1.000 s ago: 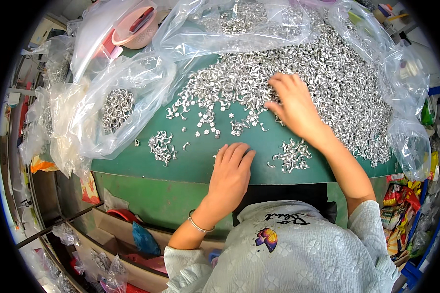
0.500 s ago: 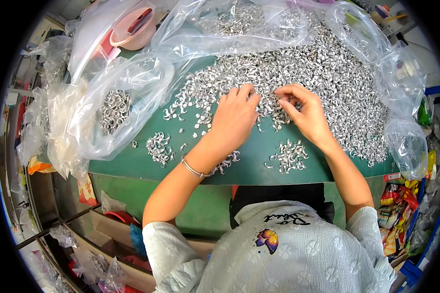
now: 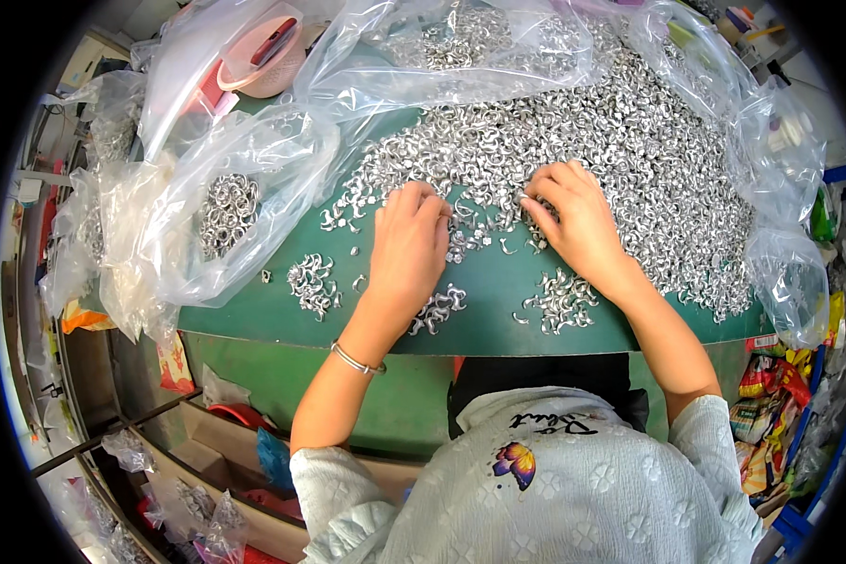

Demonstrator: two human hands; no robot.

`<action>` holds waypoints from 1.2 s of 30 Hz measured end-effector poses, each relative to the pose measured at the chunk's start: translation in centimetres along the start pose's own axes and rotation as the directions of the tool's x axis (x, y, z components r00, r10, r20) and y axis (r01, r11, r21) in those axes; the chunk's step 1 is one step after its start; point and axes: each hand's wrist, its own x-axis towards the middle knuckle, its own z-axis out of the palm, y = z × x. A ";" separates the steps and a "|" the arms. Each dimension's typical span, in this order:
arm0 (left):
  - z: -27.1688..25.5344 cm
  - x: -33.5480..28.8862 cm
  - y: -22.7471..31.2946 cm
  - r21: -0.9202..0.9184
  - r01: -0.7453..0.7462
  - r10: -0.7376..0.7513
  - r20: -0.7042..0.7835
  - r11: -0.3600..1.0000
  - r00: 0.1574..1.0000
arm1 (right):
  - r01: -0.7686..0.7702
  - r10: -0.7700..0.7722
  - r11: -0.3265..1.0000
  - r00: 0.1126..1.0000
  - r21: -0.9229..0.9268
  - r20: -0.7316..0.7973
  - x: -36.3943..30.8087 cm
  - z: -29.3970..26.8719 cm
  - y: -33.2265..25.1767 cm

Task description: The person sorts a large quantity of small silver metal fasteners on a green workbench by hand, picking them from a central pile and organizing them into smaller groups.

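Observation:
A wide heap of small curved silver metal pieces covers much of the green table. My left hand, with a bangle at the wrist, is at the heap's near left edge; its fingers are bent and close together, their undersides hidden. Beside it lies a small cluster of pieces. My right hand rests at the heap's near edge, fingers curled and thumb close to the index finger; anything pinched there is too small to make out. Small separate piles lie nearer me: a left pile, a middle pile, a right pile.
An open clear plastic bag holding silver rings stands on the left. Behind it is a pink basket with a red-handled object on it. Clear plastic sheeting borders the heap. Below left is a compartmented drawer; colourful packets sit at right.
My left hand has moved left and slightly toward me, away from the right hand, uncovering loose pieces between them. My right hand has shifted slightly left, its fingers lower on the heap.

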 end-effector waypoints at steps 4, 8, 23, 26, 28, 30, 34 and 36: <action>0.0 -0.2 0.6 0.030 0.026 -0.027 0.042 0.999 0.999 | -0.008 0.009 1.000 0.999 -0.005 0.047 0.2 -0.8 -1.6; -0.2 -0.5 -0.1 0.052 0.021 -0.021 0.017 0.998 1.000 | -0.039 -0.062 0.964 0.930 0.265 0.363 -1.9 0.4 -3.8; 0.3 -0.2 -0.6 0.013 -0.027 0.027 0.029 1.000 0.999 | 0.091 -0.024 0.939 0.979 -0.331 0.202 0.9 1.0 -1.9; 0.0 -0.6 -1.0 -0.033 0.010 -0.009 0.045 0.999 0.999 | 0.036 0.009 0.946 0.990 -0.322 0.139 1.2 -0.2 -1.4; 0.0 -0.4 -0.6 -0.020 0.029 -0.028 0.038 0.999 0.999 | 0.065 -0.034 0.960 0.993 -0.272 0.116 1.8 0.3 -1.7; 0.3 -0.1 -0.3 0.037 -0.008 0.007 0.021 0.999 1.000 | 0.155 -0.132 0.956 0.985 -0.248 0.108 2.7 1.9 -2.1; -0.2 0.0 -0.5 -0.002 -0.005 0.005 -0.001 1.000 1.000 | 0.193 -0.140 0.932 0.973 -0.308 0.185 3.2 2.9 -1.4; -0.3 -0.1 -1.2 -0.064 -0.012 0.010 -0.021 0.998 1.000 | 0.136 -0.080 0.952 0.975 -0.275 0.206 2.9 1.9 -1.0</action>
